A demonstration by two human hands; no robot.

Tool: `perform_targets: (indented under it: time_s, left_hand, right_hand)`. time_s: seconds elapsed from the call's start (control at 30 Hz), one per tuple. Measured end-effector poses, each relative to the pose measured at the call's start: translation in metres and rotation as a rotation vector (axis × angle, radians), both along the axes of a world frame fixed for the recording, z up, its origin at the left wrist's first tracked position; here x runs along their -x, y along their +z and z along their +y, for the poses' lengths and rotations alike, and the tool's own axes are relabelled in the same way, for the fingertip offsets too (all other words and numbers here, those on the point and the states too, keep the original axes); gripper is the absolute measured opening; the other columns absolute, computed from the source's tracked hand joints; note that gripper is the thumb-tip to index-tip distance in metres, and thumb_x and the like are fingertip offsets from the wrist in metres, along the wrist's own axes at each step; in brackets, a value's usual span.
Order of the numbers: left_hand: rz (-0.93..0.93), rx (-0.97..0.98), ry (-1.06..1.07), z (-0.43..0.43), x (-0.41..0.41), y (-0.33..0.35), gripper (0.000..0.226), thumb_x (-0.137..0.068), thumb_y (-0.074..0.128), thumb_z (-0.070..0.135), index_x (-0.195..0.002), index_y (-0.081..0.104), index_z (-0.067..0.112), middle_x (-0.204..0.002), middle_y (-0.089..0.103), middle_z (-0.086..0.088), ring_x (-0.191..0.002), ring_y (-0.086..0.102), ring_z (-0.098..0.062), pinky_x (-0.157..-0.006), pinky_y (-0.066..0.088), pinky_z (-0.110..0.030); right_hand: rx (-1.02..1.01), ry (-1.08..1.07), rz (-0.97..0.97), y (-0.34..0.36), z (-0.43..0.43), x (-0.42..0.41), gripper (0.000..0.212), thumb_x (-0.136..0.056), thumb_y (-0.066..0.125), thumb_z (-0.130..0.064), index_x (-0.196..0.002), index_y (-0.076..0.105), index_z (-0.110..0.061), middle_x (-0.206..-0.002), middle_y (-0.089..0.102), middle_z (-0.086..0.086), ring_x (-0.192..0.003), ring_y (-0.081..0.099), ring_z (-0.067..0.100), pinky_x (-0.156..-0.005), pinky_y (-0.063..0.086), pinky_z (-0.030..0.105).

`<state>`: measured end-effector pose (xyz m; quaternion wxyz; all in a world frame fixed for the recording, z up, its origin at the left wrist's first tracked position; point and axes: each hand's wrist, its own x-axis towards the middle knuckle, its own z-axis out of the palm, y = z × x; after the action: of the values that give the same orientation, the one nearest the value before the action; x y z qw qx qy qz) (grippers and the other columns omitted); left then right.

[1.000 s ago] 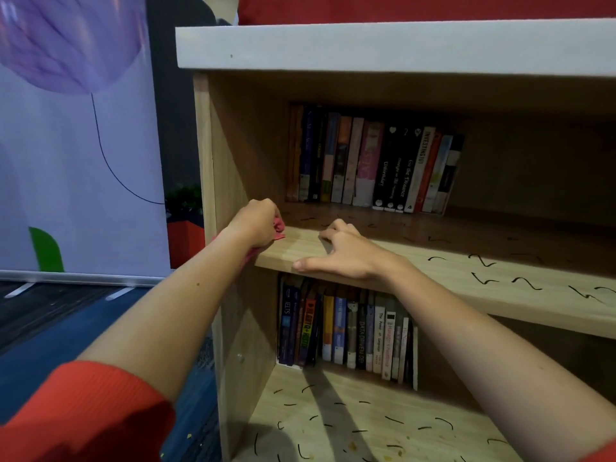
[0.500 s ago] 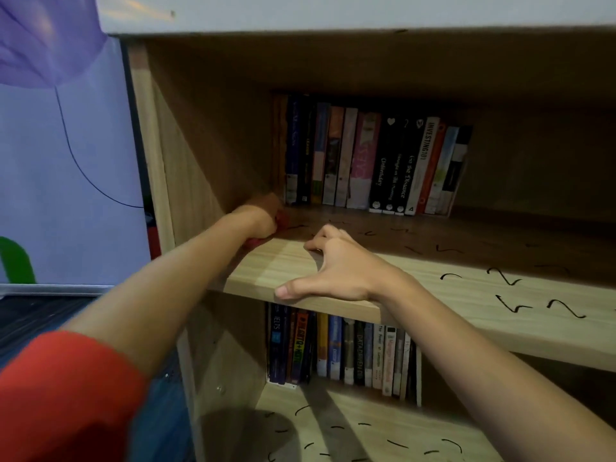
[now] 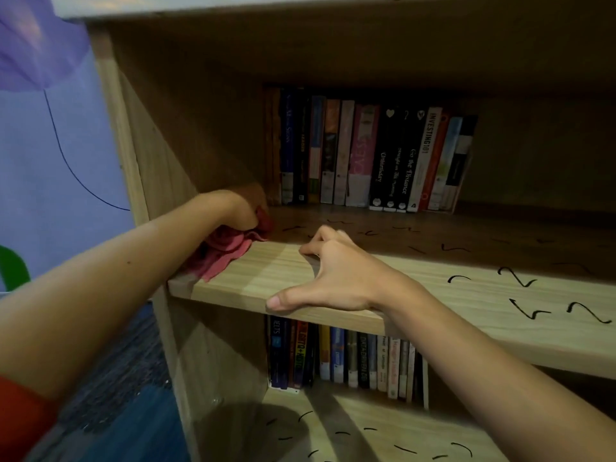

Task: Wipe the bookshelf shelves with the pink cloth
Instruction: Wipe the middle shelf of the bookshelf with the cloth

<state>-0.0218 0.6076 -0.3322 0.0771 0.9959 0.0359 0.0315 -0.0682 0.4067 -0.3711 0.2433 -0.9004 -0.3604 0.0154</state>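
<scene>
Pink cloth (image 3: 226, 253), bunched, lying at the left end of the middle shelf (image 3: 433, 295), against the bookshelf's side panel (image 3: 160, 168).

Left hand (image 3: 245, 210): fingers curled round the cloth, gripping it and pressing it onto the shelf top; a loose fold trails toward the front edge. Right hand (image 3: 333, 278): holds nothing, fingers spread and arched with tips on the shelf top, thumb laid along the front edge, just right of the cloth and apart from it. Black squiggle marks (image 3: 516, 276): scattered on the shelf surface to the right of both hands. Upper row of books (image 3: 366, 155): standing at the back of the same shelf, the rightmost leaning. Lower row of books (image 3: 350, 358): on the shelf below. Red sleeve (image 3: 20, 418): on the left arm.
</scene>
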Motion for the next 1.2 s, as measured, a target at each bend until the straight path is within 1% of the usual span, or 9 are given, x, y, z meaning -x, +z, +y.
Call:
perform_targets:
  time_s: [0.1, 0.2, 0.47, 0.57, 0.7, 1.0, 1.07, 1.13, 1.2]
  left_hand:
    - [-0.05, -0.081, 0.061, -0.015, 0.0, -0.002, 0.024, -0.094, 0.049, 0.012, -0.114, 0.058, 0.0, -0.11, 0.059, -0.016, -0.096, 0.057, -0.03, -0.074, 0.043, -0.03]
    - [-0.108, -0.007, 0.08, -0.027, -0.008, -0.01, 0.028, -0.096, 0.044, 0.006, -0.121, 0.05, -0.003, -0.122, 0.053, -0.02, -0.109, 0.053, -0.031, -0.079, 0.04, -0.028]
    - [-0.112, 0.021, 0.039, -0.015, 0.042, -0.016, 0.028, -0.091, 0.047, 0.003, -0.115, 0.062, 0.005, -0.106, 0.063, -0.013, -0.092, 0.059, -0.026, -0.076, 0.048, -0.031]
    - [-0.201, 0.092, 0.045, -0.017, 0.065, -0.029, 0.036, -0.089, 0.049, -0.001, -0.121, 0.061, 0.01, -0.113, 0.063, -0.012, -0.101, 0.06, -0.028, -0.083, 0.049, -0.031]
    - [-0.249, 0.153, 0.082, -0.022, 0.066, -0.031, 0.024, -0.09, 0.054, 0.007, -0.113, 0.059, 0.003, -0.109, 0.062, -0.016, -0.094, 0.059, -0.029, -0.076, 0.047, -0.034]
    - [-0.195, 0.139, -0.102, -0.031, 0.079, -0.025, 0.035, -0.089, 0.055, 0.004, -0.123, 0.059, 0.012, -0.119, 0.059, -0.003, -0.108, 0.055, -0.019, -0.087, 0.042, -0.023]
    - [-0.167, 0.096, -0.034, -0.019, 0.07, -0.022, 0.027, -0.089, 0.059, 0.012, -0.116, 0.06, 0.007, -0.109, 0.062, -0.007, -0.099, 0.058, -0.024, -0.084, 0.047, -0.029]
    - [-0.155, 0.076, 0.078, -0.014, 0.056, -0.019, 0.02, -0.092, 0.052, 0.01, -0.109, 0.057, 0.0, -0.092, 0.057, -0.008, -0.082, 0.054, -0.023, -0.068, 0.045, -0.03]
    - [-0.146, 0.087, 0.123, -0.019, 0.041, -0.016, 0.021, -0.094, 0.045, 0.007, -0.111, 0.055, -0.001, -0.093, 0.052, -0.01, -0.082, 0.049, -0.023, -0.068, 0.04, -0.029]
  right_hand:
    - [-0.003, 0.004, 0.002, 0.001, 0.001, 0.001, 0.113, -0.056, 0.072, -0.07, -0.144, 0.035, -0.009, -0.115, 0.034, -0.011, -0.118, 0.03, 0.009, -0.091, 0.032, 0.026]
    - [0.002, 0.0, 0.002, 0.0, 0.002, 0.001, 0.113, -0.056, 0.072, -0.069, -0.144, 0.035, -0.008, -0.114, 0.033, -0.011, -0.117, 0.029, 0.009, -0.092, 0.032, 0.026]
    - [0.025, -0.021, -0.03, 0.002, 0.001, 0.003, 0.106, -0.059, 0.068, -0.072, -0.139, 0.042, -0.008, -0.117, 0.037, -0.009, -0.116, 0.032, 0.011, -0.095, 0.036, 0.031]
    - [0.017, -0.069, -0.083, 0.003, -0.003, 0.006, 0.089, -0.069, 0.062, -0.07, -0.134, 0.051, -0.01, -0.123, 0.044, -0.002, -0.121, 0.037, 0.016, -0.098, 0.038, 0.035]
    - [0.066, -0.215, -0.161, 0.008, -0.025, -0.008, 0.06, -0.086, 0.054, -0.056, -0.125, 0.056, -0.01, -0.132, 0.052, 0.009, -0.122, 0.046, 0.024, -0.099, 0.041, 0.036]
    - [0.135, -0.257, -0.137, 0.002, -0.026, -0.017, 0.07, -0.087, 0.047, -0.06, -0.138, 0.044, -0.013, -0.15, 0.032, 0.014, -0.139, 0.026, 0.027, -0.11, 0.029, 0.042]
    - [0.122, -0.257, -0.135, 0.002, -0.025, -0.018, 0.069, -0.088, 0.047, -0.058, -0.138, 0.044, -0.011, -0.149, 0.034, 0.013, -0.139, 0.027, 0.026, -0.11, 0.03, 0.039]
    - [0.093, -0.246, -0.137, 0.001, -0.025, -0.02, 0.067, -0.089, 0.048, -0.055, -0.137, 0.045, -0.009, -0.146, 0.039, 0.012, -0.136, 0.031, 0.025, -0.106, 0.031, 0.034]
    - [0.069, -0.243, -0.131, 0.0, -0.026, -0.021, 0.065, -0.089, 0.05, -0.054, -0.136, 0.045, -0.009, -0.144, 0.041, 0.011, -0.133, 0.036, 0.025, -0.102, 0.033, 0.032]
